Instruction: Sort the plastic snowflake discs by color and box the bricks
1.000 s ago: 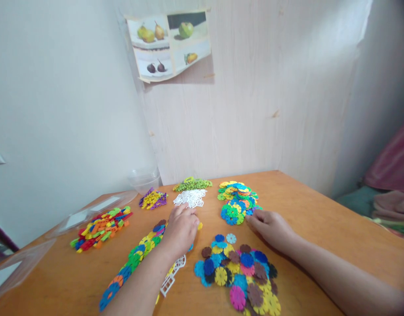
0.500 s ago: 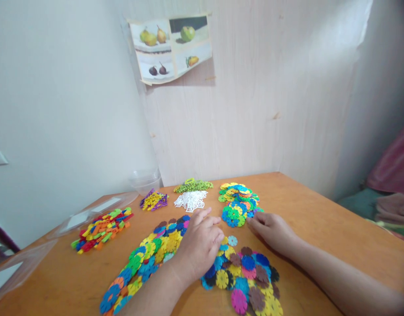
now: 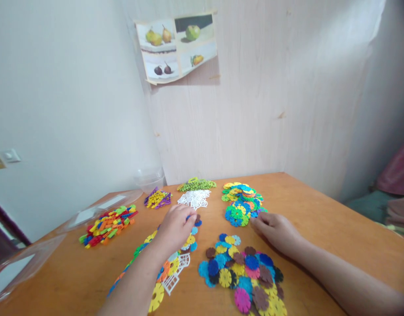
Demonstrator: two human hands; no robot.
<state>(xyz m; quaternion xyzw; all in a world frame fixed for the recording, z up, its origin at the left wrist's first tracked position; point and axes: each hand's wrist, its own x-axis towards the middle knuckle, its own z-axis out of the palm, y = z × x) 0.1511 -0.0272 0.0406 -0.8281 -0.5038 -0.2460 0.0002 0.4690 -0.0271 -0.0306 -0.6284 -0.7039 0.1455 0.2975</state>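
My left hand (image 3: 176,224) is over the far end of the left pile of notched plastic discs (image 3: 156,298). Its fingers are curled, and the edge of a blue disc (image 3: 189,216) shows at its fingertips. Most of that pile is hidden under the hand and forearm. White lattice fence pieces (image 3: 175,274) lie on the pile's right side. My right hand (image 3: 276,229) rests closed on the table beside a stack of green, blue and yellow discs (image 3: 238,214); whatever its fingers hold is hidden. Between my forearms spreads another heap of mixed discs (image 3: 243,274).
Red, orange and green blocks (image 3: 108,226) lie at left, beside clear plastic bags (image 3: 27,270). Farther back are purple and yellow pieces (image 3: 158,198), white fence pieces (image 3: 193,199), green pieces (image 3: 197,184) and a clear tub (image 3: 149,179). A wall borders the table's far edge.
My left hand has moved left and its spread fingers have curled, uncovering the white lattice pieces. My right hand stays beside the stack. The view has turned slightly left.
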